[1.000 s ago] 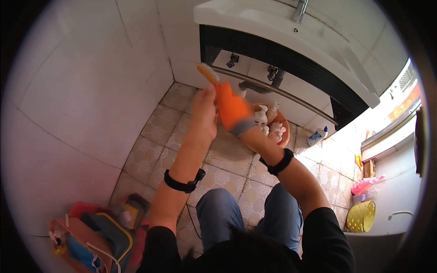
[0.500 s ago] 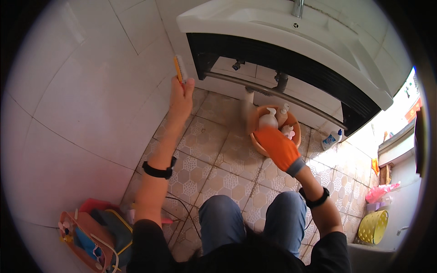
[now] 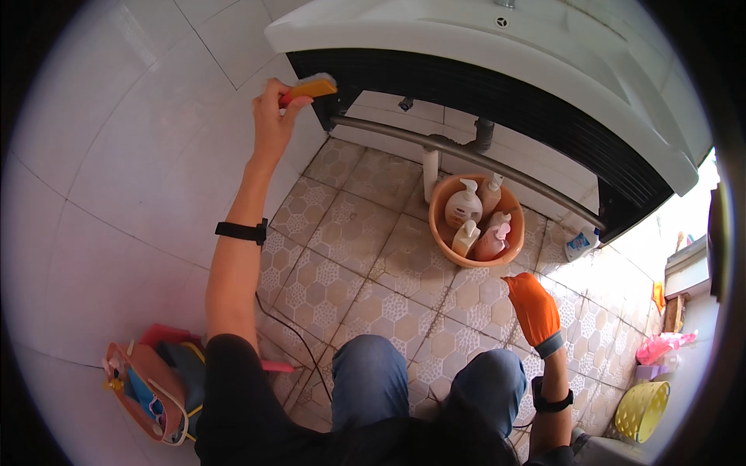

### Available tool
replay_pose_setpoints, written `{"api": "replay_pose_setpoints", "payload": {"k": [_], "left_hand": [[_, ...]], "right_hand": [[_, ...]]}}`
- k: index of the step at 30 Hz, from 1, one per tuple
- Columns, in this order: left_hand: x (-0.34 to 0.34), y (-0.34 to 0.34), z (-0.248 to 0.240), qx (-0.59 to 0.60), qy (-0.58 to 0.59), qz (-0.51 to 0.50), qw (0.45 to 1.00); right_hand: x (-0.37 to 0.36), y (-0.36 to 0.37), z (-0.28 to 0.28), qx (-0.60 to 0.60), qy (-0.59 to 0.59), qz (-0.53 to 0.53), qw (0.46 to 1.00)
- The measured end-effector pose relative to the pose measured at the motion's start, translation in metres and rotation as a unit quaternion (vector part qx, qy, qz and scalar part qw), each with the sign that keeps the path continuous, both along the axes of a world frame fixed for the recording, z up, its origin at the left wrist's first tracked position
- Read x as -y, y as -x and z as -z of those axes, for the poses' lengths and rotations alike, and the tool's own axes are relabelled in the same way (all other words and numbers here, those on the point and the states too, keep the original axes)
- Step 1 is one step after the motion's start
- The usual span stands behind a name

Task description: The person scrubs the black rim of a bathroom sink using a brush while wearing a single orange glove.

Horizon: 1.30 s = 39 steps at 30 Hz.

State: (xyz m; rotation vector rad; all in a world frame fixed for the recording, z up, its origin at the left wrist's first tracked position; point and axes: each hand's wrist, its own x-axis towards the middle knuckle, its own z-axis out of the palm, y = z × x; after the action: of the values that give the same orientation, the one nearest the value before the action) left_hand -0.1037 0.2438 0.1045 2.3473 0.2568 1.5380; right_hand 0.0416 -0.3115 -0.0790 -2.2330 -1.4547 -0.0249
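Note:
My bare left hand (image 3: 273, 115) is closed round a brush (image 3: 311, 88) with a yellow-orange body, a red handle part and white bristles turned up. The brush lies level in front of the left end of the black slatted panel (image 3: 388, 76) under the white sink; whether it touches is hard to tell. My right hand (image 3: 535, 312) wears an orange glove with a grey cuff and hangs above the floor near my right knee. The glove hides its fingers. Beyond it, an orange tub (image 3: 474, 262) holds several pump and spray bottles (image 3: 465, 205).
A metal rail (image 3: 458, 147) and a dark drain pipe (image 3: 483, 136) run below the white sink (image 3: 435, 35). A white-and-blue bottle (image 3: 581, 243) stands right of the tub. At lower left sits a pink bag (image 3: 144, 396); a yellow basket (image 3: 643, 412) lies far right.
My left hand has moved left and up, and the brush has swung from upright to level, pointing right. My right hand has drawn back from the tub toward my knee, uncovering the bottles.

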Motion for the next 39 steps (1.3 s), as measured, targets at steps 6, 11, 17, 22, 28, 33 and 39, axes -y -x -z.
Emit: {"api": "replay_pose_setpoints", "payload": {"k": [6,11,17,22,28,33,39], "left_hand": [[0.083,-0.043,-0.014,-0.043,-0.195,0.027,0.980],[0.090,-0.027,-0.021,-0.135,-0.043,0.007,0.990],[0.105,-0.040,-0.034,-0.144,-0.031,-0.011,0.989],[0.180,-0.082,-0.028,-0.121,-0.158,0.062,0.978],[0.174,-0.059,-0.043,-0.151,0.071,0.002,0.986],[0.253,-0.115,-0.025,-0.081,-0.139,0.063,0.985],[0.282,-0.107,-0.026,-0.114,-0.072,0.029,0.990]], "right_hand": [[-0.014,0.002,0.002,-0.104,-0.030,0.013,0.994],[-0.015,0.002,0.016,-0.058,-0.068,-0.031,0.996],[0.011,-0.003,0.011,-0.135,-0.066,0.011,0.989],[0.010,0.004,0.000,-0.131,-0.097,0.021,0.986],[0.027,-0.004,-0.012,-0.113,-0.117,0.007,0.987],[0.042,-0.017,-0.006,-0.125,-0.083,0.076,0.986],[0.055,-0.017,0.009,-0.119,-0.131,0.059,0.983]]}}
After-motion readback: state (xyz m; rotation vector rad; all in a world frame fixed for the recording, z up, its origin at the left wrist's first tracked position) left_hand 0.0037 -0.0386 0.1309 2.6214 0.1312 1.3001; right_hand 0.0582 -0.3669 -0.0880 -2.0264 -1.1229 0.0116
